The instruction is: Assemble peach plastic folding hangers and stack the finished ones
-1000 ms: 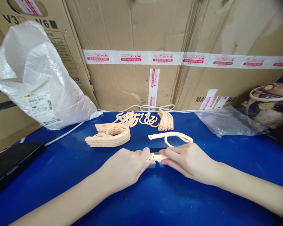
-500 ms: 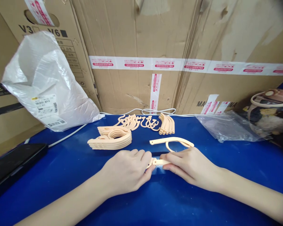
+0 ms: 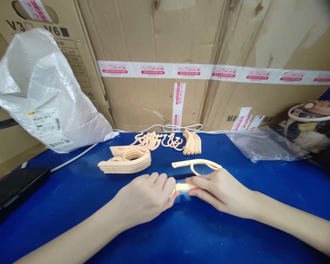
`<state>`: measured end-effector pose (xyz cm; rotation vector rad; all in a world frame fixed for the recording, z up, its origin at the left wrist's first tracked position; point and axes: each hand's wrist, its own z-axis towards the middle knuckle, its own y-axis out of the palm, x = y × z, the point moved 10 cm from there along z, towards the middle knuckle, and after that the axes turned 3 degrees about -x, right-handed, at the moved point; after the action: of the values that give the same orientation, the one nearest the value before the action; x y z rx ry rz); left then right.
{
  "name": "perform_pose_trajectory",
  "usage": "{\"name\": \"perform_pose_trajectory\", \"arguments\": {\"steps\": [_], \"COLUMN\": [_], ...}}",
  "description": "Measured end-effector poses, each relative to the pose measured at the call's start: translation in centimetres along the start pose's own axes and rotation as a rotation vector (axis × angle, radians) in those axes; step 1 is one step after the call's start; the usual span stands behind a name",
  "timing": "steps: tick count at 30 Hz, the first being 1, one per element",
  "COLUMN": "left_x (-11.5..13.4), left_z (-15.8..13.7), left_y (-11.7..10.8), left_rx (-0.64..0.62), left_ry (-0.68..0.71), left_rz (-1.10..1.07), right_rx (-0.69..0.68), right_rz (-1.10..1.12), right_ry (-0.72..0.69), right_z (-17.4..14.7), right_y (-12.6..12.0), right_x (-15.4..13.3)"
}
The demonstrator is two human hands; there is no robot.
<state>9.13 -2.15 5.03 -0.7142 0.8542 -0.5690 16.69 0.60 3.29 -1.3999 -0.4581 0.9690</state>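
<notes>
Between my two hands is a cream plastic hanger arm [image 3: 183, 187], part of a folding clothes hanger. My right hand [image 3: 222, 189] pinches it at the right, thumb below and fingers above. My left hand [image 3: 151, 196] is closed round the left end, where another cream hanger piece shows only in part under the fingers. Just beyond my right hand, a further long, curved hanger arm [image 3: 191, 162] extends left from behind the fingers, with a cream loop [image 3: 193, 169] below it. How these join is hidden by the hand.
Behind my hands stand stacked hanger bodies [image 3: 126, 167], a pile of loose hooks [image 3: 151, 141] and a bundle of curved arms [image 3: 192, 143]. A white mailing bag [image 3: 44, 88] and black phone-like device [image 3: 13, 194] are left. Clear plastic bag [image 3: 264, 145] lies right; cardboard boxes [image 3: 154, 36] back the table.
My left fingers have closed further over the joint; the hole at the arm's end, visible before, is now covered. The whole view has shifted slightly, with things appearing further left and higher.
</notes>
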Motion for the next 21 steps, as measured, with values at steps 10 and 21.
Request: {"name": "perform_pose_trajectory", "arguments": {"steps": [10,21], "left_x": [-0.3,-1.2], "left_z": [-0.2,-0.2], "left_y": [1.6,1.4], "left_rx": [-0.159,-0.18], "left_ry": [-0.008,-0.06], "left_rz": [-0.409,-0.492], "right_rx": [0.084,0.616], "right_rz": [-0.222,-0.167], "right_ry": [-0.133,-0.133], "right_z": [-0.3,-2.5], "right_y": [0.9,-5.2], "right_x": [-1.7,-1.3]}}
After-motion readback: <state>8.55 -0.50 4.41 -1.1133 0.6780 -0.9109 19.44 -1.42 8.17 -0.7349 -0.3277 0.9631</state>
